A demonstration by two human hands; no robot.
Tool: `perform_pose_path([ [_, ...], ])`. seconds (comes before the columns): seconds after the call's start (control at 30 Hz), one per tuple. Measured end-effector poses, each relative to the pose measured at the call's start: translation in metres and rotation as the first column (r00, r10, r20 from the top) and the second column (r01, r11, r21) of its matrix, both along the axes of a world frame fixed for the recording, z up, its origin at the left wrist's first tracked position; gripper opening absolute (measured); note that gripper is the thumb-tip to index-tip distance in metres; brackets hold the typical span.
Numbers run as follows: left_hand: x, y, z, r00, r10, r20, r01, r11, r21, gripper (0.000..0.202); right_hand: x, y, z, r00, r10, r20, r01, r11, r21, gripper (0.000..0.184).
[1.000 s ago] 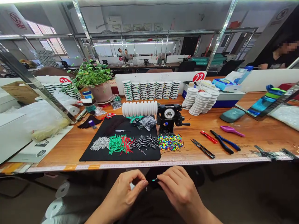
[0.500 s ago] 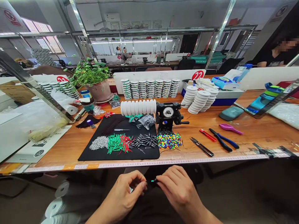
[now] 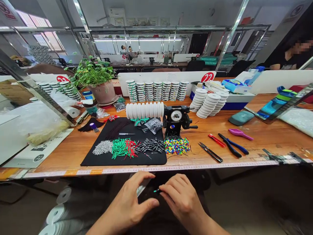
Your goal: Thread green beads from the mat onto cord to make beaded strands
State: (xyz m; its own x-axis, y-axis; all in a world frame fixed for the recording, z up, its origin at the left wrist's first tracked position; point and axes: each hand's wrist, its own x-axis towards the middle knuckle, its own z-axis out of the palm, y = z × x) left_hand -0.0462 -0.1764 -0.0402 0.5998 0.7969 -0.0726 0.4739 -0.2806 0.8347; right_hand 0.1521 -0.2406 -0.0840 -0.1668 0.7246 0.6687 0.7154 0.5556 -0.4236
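Note:
In front of the bench edge, my right hand (image 3: 182, 195) pinches a small black piece with a green tip (image 3: 156, 191) between thumb and fingertips. The tip points left, toward my other hand. My left hand (image 3: 133, 199) is open, thumb and fingers spread around the space beside that tip, not touching it. On the black mat (image 3: 97, 160) beyond lie heaps of silver bits (image 3: 102, 147), green tubes (image 3: 120, 148), red pieces (image 3: 131, 148) and black pieces (image 3: 150, 146). Coloured beads (image 3: 177, 146) are heaped just right of the mat.
A black hand-cranked winder (image 3: 176, 120) carries a row of white spools (image 3: 144, 111). To the right lie snips (image 3: 210, 152), a red cutter (image 3: 216, 140), pliers (image 3: 230, 145) and a pink tool (image 3: 241, 134). A potted plant (image 3: 102, 91) stands back left.
My left hand has opened, its thumb and fingers parting from a pinch. My right hand has shifted slightly left with the green-tipped piece. The view has tilted a little.

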Motion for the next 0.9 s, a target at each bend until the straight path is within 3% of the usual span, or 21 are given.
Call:
perform_pose_path([
  [0.13, 0.016, -0.013, -0.002, 0.998, 0.004, -0.06, -0.003, 1.0, 0.016, 0.013, -0.004, -0.002, 0.003, 0.999, 0.013, -0.03, -0.013, 1.0, 0.02, 0.016],
  [0.2, 0.019, -0.015, -0.004, 0.999, 0.022, -0.032, -0.021, 0.999, 0.025, 0.007, -0.004, -0.004, 0.003, 0.996, 0.017, -0.087, -0.016, 1.0, 0.009, 0.015],
  [0.57, 0.019, -0.015, 0.001, 0.996, 0.085, -0.022, -0.087, 0.99, -0.111, 0.004, -0.003, -0.011, 0.002, 0.991, -0.009, -0.134, 0.004, 0.999, -0.037, 0.023],
  [0.9, 0.017, -0.01, -0.001, 0.996, 0.07, -0.047, -0.075, 0.99, -0.12, 0.009, -0.003, -0.011, -0.002, 0.986, 0.001, -0.169, -0.016, 0.996, -0.084, 0.026],
])
